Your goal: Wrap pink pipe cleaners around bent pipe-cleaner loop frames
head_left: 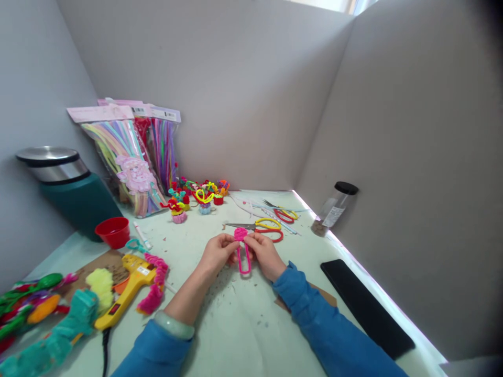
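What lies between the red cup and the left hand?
In the head view, a white marker and a small teal loop lie there, both nearer the red cup than the left hand.

Three plain walls stand around a pale green table (243,327): the left wall (27,89) is a light, bluish gray, the back wall (236,78) is a soft gray, and the right wall (412,136) looks darker and a bit brown. High up, near where the back and right walls meet, a small piece of a bright window (328,4) peeks in at the top. A thin, shiny white line of light (422,335) runs along the table's right side, next to the wall.
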`<action>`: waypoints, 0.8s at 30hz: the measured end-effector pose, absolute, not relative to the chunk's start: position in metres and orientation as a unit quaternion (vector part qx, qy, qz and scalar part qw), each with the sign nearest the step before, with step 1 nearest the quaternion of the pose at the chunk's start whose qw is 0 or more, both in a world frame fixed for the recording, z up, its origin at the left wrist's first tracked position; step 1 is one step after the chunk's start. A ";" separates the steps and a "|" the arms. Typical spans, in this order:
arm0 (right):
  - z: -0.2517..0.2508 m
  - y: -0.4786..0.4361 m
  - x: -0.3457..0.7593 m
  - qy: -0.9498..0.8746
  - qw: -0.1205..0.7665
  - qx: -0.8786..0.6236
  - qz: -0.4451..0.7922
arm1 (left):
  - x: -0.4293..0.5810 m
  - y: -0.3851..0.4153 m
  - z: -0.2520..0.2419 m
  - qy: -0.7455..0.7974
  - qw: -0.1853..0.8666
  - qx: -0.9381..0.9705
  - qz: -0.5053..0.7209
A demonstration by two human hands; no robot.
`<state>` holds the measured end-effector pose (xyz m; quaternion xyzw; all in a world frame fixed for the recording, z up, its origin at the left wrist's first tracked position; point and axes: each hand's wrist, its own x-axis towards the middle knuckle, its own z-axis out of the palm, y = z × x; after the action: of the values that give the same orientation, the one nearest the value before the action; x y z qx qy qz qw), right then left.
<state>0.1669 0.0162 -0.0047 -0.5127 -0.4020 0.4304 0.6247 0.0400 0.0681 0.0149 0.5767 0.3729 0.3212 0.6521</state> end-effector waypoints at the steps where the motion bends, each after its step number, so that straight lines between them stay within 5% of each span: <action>1: -0.005 0.016 0.167 -0.404 0.622 -0.516 0.427 | 0.040 0.068 0.014 0.379 0.647 0.578 0.321; 24: -0.007 0.014 0.161 -0.503 0.593 -0.542 0.319 | 0.035 0.068 0.013 0.347 0.699 0.556 0.288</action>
<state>0.1609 0.0142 -0.0073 -0.5424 -0.5026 0.3193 0.5927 0.0345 0.0684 0.0130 0.5558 0.3465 0.2877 0.6987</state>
